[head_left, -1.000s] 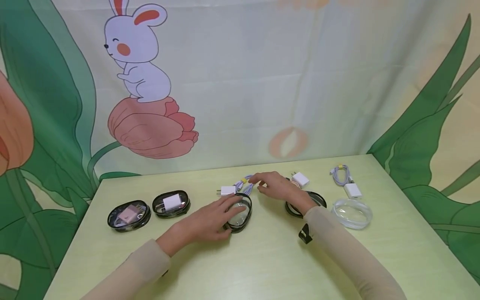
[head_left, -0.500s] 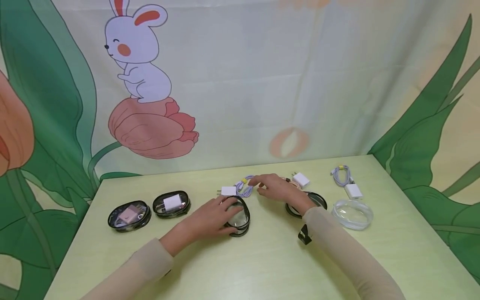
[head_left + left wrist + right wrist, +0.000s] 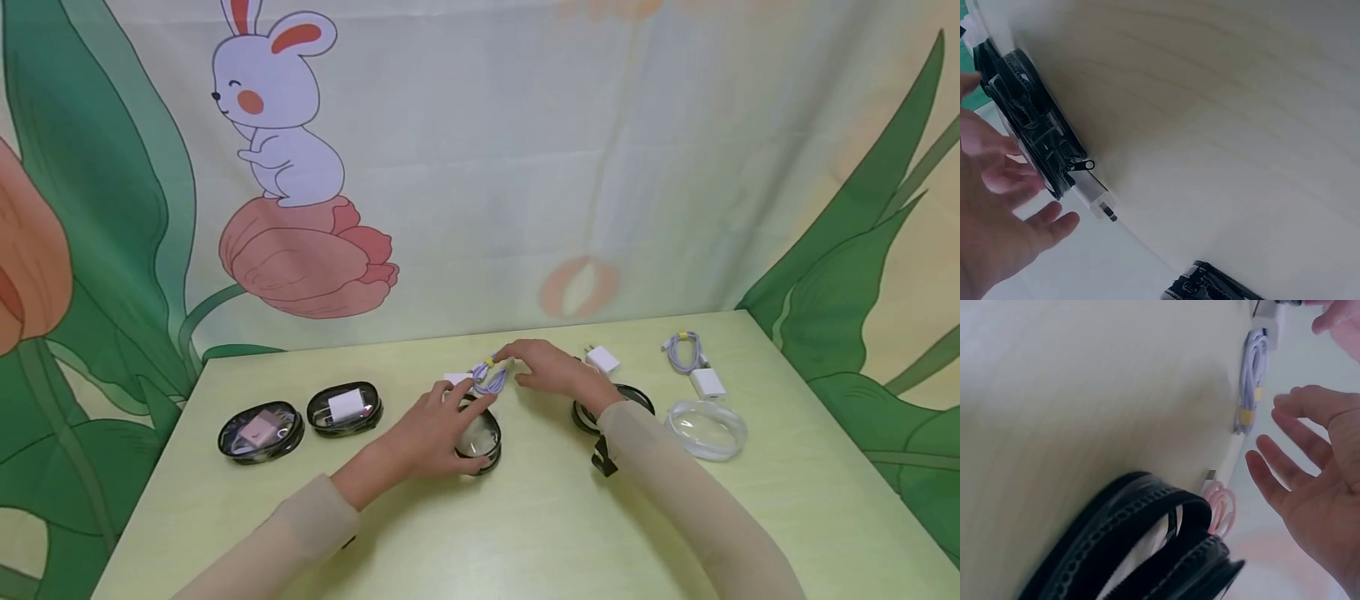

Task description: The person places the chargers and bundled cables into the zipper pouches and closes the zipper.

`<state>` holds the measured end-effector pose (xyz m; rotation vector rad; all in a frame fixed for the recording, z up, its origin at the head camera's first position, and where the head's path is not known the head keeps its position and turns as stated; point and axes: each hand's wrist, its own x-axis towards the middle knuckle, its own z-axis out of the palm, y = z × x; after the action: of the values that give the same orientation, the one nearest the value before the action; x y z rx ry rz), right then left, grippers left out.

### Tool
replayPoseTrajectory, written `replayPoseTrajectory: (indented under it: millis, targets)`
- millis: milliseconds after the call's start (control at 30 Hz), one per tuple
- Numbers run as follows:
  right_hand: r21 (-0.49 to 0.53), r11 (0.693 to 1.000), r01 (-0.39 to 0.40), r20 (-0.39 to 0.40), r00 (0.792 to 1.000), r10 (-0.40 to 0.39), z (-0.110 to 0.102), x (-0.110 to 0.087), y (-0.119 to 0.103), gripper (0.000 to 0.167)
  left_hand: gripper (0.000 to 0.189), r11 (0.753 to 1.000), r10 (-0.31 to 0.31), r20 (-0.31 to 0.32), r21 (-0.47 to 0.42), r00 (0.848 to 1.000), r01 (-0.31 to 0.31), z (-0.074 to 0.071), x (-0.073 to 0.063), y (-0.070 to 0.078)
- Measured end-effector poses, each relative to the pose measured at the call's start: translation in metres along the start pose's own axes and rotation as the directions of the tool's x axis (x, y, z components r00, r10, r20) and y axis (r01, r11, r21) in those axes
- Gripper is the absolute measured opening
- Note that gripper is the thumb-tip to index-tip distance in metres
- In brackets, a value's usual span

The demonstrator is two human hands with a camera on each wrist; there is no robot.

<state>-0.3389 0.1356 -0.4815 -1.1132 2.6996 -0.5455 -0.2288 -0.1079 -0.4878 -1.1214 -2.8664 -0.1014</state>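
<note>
In the middle of the table lies a clear zip case (image 3: 478,437) with black edging. My left hand (image 3: 431,429) spreads over it, thumb by its near end and fingers across its top. The left wrist view shows the case (image 3: 1032,119) from the side, its zipper pull hanging out beside a white charger (image 3: 1092,195). A purple cable (image 3: 491,381) with a yellow tie lies just behind the case. My right hand (image 3: 551,367) hovers beside that cable, and in the right wrist view its fingers are relaxed, apart from the cable (image 3: 1250,381), with nothing between them.
Under my right forearm sits another black-edged case (image 3: 636,400), a pink cable (image 3: 1222,506) behind it. A white charger (image 3: 602,359), a second purple cable (image 3: 682,352), another charger (image 3: 707,382) and a clear white-edged case (image 3: 705,429) stand right. Two filled cases (image 3: 260,432) lie left.
My left hand has shifted slightly right, its fingers spreading wider over the case, which has turned and slid a little toward me. My right hand has lifted slightly at the purple cable.
</note>
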Motion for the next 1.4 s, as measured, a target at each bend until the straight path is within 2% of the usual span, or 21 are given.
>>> replayPoseTrajectory:
  millis: [200,367,467,533,667,800,1000,1200,1400]
  targets:
    - [-0.034,0.999,0.039,0.066,0.997,-0.037,-0.001,0.007,0.003,0.064,0.080,0.998,0.064,0.072,-0.008,0.995,-0.064,0.001,0.002,0.001]
    - [-0.030,0.999,0.017,0.112,0.994,-0.014,0.000,0.014,0.002,0.073,0.072,0.997,0.072,0.071,-0.020,0.995,-0.070,0.000,0.002,0.002]
    - [-0.033,0.999,0.007,0.132,0.991,-0.003,0.002,0.019,0.002,0.074,0.071,0.998,0.045,0.066,-0.038,0.997,-0.042,0.000,0.003,0.002]
    - [-0.032,0.999,-0.002,0.141,0.990,0.006,0.004,0.022,0.003,0.075,0.073,0.998,0.006,0.055,-0.060,0.998,-0.003,0.001,0.004,0.003]
    - [-0.022,1.000,-0.018,0.145,0.989,0.021,0.007,0.027,0.005,0.076,0.077,0.992,-0.074,-0.002,-0.099,0.997,0.074,0.003,0.006,0.005]
    - [0.002,0.999,-0.042,0.141,0.989,0.041,0.008,0.029,0.006,0.072,0.075,0.988,-0.111,-0.057,-0.114,0.992,0.104,0.005,0.006,0.008]
    - [-0.052,0.999,-0.002,0.104,0.995,0.007,0.008,0.029,0.007,0.059,0.075,0.987,-0.106,-0.105,-0.135,0.989,0.092,0.005,0.005,0.009]
    - [-0.118,0.992,0.042,0.057,0.998,-0.035,0.009,0.028,0.010,0.052,0.076,0.984,-0.106,-0.123,-0.155,0.987,0.086,0.005,0.004,0.008]
    - [-0.051,0.999,0.012,0.028,1.000,-0.011,0.008,0.028,0.011,0.041,0.076,0.985,-0.101,-0.126,-0.150,0.987,0.082,0.007,0.003,0.007]
